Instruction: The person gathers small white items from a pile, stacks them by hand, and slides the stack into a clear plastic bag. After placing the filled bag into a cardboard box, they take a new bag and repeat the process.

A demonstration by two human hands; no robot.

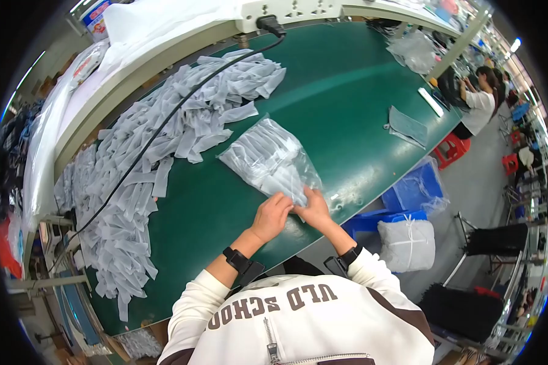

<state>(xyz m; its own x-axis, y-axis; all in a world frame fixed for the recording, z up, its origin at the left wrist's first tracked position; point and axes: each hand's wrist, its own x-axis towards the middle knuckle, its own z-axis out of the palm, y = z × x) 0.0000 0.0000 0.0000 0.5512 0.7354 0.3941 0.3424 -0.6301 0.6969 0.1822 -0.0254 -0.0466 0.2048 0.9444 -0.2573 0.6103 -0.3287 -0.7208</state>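
A clear plastic bag (268,155) packed with light grey fabric strips lies on the green table (341,97) in front of me. My left hand (273,217) is closed at the bag's near end, its fingers bent against the plastic. Close beside it, my right hand (313,208) pinches the same end, thumb and fingers pressed on the film. The two hands almost touch. To the left spreads a big heap of loose grey fabric strips (134,164), reaching from the far edge to the near left corner.
A black cable (176,106) arches over the heap from a white power strip (292,13). At right lie a flat grey fabric piece (407,128) and a white bar-shaped object (431,102). Blue crates (411,188) and a tied bundle (408,244) stand beyond the edge; another person (482,100) sits farther off.
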